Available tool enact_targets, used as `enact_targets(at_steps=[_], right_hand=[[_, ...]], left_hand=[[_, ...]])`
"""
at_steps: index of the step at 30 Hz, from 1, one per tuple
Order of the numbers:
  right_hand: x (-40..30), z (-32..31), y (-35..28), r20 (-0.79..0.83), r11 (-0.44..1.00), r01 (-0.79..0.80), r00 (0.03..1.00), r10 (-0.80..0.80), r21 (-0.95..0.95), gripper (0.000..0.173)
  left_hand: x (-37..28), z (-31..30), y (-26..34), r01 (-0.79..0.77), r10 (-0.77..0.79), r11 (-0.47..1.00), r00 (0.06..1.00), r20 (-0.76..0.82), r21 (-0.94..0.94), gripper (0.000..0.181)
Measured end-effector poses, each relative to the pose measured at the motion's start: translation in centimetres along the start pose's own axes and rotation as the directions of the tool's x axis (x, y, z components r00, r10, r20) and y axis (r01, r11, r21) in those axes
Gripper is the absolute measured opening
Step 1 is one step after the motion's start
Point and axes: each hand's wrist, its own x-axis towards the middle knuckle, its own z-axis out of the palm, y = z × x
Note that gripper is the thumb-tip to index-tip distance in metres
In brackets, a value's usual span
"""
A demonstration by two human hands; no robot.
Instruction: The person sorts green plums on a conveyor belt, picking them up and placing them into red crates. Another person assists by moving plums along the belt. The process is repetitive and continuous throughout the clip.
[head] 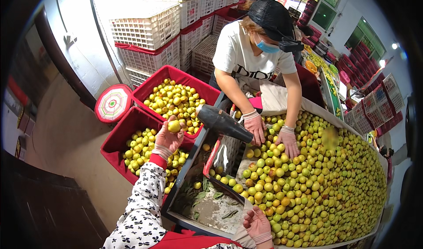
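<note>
In a pink-and-white glove with bare fingertips, my left hand (168,138) holds a yellow-green fruit (174,126) above two red-lined crates of similar fruit. The nearer crate (112,143) is under my forearm, and the farther crate (138,92) lies just beyond my fingers. My right hand (257,225), gloved alike, rests palm up with curled fingers at the near edge of a large heap of yellow-green fruit (317,179). Nothing shows in its palm. A dark tray with scattered leaves (214,212) lies between my hands.
Across the heap a co-worker (254,50) in a cap and mask has both gloved hands on the fruit. A black cone-shaped object (224,121) juts over the tray's far end. A round stool (113,103) stands left of the crates. White plastic crates (145,27) are stacked behind.
</note>
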Motion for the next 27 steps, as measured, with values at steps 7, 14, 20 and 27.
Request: enact_targets(at_steps=[7, 14, 20, 27], right_hand=[[0.1, -0.4, 0.8, 0.023, 0.997, -0.049, 0.999, 0.048, 0.051, 0.022], [-0.4, 0.4, 0.9, 0.020, 0.998, -0.048, 0.999, 0.048, 0.032, 0.019], [-1.2, 0.9, 0.8, 0.005, 0.998, -0.036, 0.999, 0.036, 0.051, 0.018], [-0.8, 0.3, 1.7, 0.041, 0.997, -0.033, 0.999, 0.030, 0.074, 0.020]], left_hand=[[-4.8, 4.4, -4.9, -0.039, 0.017, 0.963, 0.996, 0.086, 0.267, 0.053], [-9.6, 8.4, -10.8, -0.114, 0.074, 0.695, 0.993, 0.087, 0.710, 0.061], [-10.6, 8.4, -12.7, -0.140, 0.064, 0.472, 0.990, 0.125, 0.871, 0.059], [-10.6, 7.7, -13.0, -0.247, 0.194, 0.178, 0.958, 0.212, 0.953, 0.053]])
